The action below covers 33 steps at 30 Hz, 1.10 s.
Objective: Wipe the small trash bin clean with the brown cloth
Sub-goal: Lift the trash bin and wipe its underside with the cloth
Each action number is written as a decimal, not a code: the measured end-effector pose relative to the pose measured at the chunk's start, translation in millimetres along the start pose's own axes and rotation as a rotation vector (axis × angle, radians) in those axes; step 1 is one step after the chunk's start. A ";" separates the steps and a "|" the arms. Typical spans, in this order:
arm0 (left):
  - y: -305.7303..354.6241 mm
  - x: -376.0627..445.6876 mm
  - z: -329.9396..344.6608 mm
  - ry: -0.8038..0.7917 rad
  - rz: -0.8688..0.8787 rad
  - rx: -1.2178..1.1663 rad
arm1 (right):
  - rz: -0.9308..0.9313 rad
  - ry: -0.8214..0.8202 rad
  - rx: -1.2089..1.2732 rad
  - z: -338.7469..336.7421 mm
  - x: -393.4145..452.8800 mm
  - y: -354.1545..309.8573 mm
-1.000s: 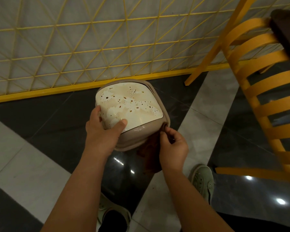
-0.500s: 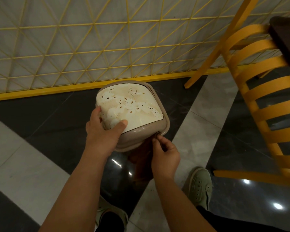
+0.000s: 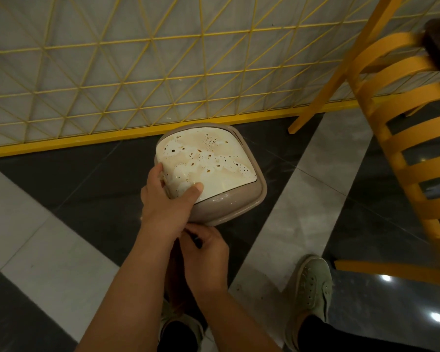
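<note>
The left hand (image 3: 167, 207) clamps the small trash bin (image 3: 214, 179) at its near-left corner; glossy, stiff, probably light and slippery. The right hand (image 3: 205, 257) pinches the brown cloth (image 3: 172, 278) under it

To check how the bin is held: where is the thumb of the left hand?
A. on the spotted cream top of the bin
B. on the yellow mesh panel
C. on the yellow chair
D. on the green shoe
A. The left hand grips the small trash bin at its near left corner, and its thumb lies on the spotted cream top.
</note>
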State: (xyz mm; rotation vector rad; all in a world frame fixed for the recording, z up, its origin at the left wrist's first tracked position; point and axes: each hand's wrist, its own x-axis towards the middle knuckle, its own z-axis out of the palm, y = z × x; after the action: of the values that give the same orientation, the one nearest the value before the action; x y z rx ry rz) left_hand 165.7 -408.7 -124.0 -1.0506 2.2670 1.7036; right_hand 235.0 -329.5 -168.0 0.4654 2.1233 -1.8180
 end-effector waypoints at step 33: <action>3.0 10.5 -13.2 -0.106 0.000 -0.027 | -0.275 0.181 -0.478 -115.2 73.6 -30.5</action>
State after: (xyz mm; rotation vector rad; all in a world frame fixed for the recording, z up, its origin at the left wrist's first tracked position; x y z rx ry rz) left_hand 160.0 -424.7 -121.9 -0.9408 2.1851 1.7513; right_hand 153.1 -216.6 -155.5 0.2320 2.7529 -1.3515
